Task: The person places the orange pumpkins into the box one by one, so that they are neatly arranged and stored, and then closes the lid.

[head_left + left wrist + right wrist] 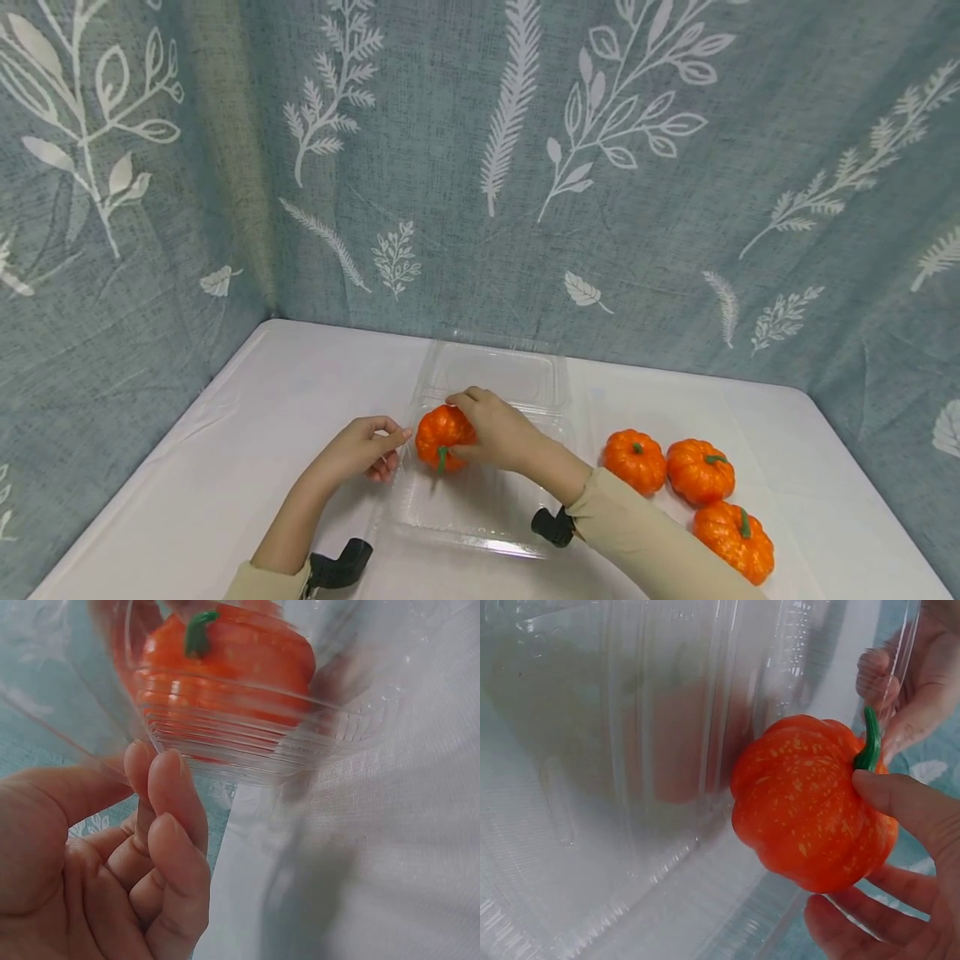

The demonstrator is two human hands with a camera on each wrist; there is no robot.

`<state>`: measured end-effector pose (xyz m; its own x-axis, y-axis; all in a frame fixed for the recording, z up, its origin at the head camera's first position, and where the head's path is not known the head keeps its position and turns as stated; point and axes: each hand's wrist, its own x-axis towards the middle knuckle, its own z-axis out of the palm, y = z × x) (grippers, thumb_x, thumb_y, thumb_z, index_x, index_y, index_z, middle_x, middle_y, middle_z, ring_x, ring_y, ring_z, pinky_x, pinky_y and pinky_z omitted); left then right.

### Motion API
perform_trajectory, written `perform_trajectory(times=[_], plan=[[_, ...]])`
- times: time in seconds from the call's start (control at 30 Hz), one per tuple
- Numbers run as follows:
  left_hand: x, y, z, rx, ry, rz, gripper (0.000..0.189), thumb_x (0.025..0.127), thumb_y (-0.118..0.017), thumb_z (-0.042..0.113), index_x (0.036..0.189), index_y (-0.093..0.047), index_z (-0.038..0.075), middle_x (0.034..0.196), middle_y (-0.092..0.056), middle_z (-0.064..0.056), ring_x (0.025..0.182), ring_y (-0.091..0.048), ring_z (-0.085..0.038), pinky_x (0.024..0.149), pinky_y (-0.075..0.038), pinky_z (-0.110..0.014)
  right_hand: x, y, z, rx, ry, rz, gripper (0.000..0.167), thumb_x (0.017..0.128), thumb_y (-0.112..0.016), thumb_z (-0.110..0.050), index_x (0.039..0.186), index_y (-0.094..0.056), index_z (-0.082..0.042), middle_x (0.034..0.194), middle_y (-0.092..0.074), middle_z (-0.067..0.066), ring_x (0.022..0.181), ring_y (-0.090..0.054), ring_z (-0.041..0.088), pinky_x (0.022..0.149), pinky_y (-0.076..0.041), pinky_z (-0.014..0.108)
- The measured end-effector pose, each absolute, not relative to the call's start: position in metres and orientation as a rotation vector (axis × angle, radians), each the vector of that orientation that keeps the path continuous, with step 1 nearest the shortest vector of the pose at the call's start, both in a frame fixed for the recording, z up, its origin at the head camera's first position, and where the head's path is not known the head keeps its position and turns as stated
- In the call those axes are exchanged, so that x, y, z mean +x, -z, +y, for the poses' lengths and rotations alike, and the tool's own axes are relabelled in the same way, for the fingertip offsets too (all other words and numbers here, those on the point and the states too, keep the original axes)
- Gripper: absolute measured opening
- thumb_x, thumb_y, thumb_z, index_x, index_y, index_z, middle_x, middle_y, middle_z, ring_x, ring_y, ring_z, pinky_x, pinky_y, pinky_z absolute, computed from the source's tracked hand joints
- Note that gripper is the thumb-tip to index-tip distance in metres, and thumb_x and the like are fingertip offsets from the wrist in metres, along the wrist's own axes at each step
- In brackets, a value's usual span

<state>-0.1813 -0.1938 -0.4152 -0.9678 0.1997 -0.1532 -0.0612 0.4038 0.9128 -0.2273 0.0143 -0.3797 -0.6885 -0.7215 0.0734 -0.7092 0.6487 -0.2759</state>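
A small orange pumpkin [435, 429] with a green stem is held by my right hand [501, 429] inside a clear plastic clamshell container [487, 504], toward its left side. In the right wrist view my thumb lies by the stem [869, 742] and the fingers curl round the pumpkin's far side. My left hand [363, 450] pinches the container's left rim between thumb and fingertips. Through the clear ribbed wall [232, 739] the left wrist view shows the pumpkin just inside. The container's lid [491, 375] lies folded back behind it.
Three more orange pumpkins sit right of the container: a left one [630, 458], a middle one [701, 473] and a nearer one [735, 546] by my right sleeve. A white cloth [300, 375] covers the table. Grey-blue leaf-print curtains [450, 250] hang behind and at the sides.
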Motion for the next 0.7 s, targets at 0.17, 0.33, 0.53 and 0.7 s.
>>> perform_trajectory(times=[0.17,0.33,0.53,0.7], plan=[[-0.1806,0.4170,-0.1945,0.128,-1.596,2.413,0.030,0.094,-0.053,0.024,0.089,-0.054,-0.005,0.055,-0.053,0.001,0.046,-0.051,-0.009,0.047,-0.046,-0.023,-0.2254,0.3790,0.0143,-1.185,0.451,2.813,0.056,0.076,-0.076,-0.024,0.123,-0.054,-0.004,0.112,-0.059,0.010,0.101,-0.058,0.021,0.089,-0.048,0.030],[-0.1805,0.4181,-0.1952,0.141,-1.600,2.414,0.030,0.094,-0.052,0.023,0.089,-0.054,-0.006,0.055,-0.053,0.001,0.046,-0.051,-0.009,0.047,-0.046,-0.023,-0.2239,0.3769,0.0149,-1.171,0.463,2.807,0.056,0.076,-0.076,-0.024,0.124,-0.053,-0.004,0.112,-0.058,0.010,0.101,-0.058,0.021,0.089,-0.048,0.030],[-0.1810,0.4179,-0.1957,0.140,-1.595,2.425,0.030,0.094,-0.052,0.024,0.088,-0.054,-0.006,0.055,-0.053,0.001,0.046,-0.051,-0.009,0.047,-0.046,-0.024,-0.2238,0.3750,0.0163,-1.171,0.503,2.794,0.056,0.077,-0.075,-0.023,0.124,-0.053,-0.004,0.113,-0.058,0.011,0.101,-0.058,0.022,0.088,-0.049,0.031],[-0.1818,0.4173,-0.1959,0.145,-1.598,2.420,0.030,0.094,-0.053,0.024,0.089,-0.054,-0.005,0.055,-0.053,0.002,0.046,-0.051,-0.009,0.047,-0.047,-0.025,-0.2235,0.3708,0.0189,-1.158,0.544,2.781,0.055,0.079,-0.073,-0.025,0.125,-0.052,-0.005,0.116,-0.057,0.012,0.102,-0.059,0.023,0.087,-0.050,0.032]])
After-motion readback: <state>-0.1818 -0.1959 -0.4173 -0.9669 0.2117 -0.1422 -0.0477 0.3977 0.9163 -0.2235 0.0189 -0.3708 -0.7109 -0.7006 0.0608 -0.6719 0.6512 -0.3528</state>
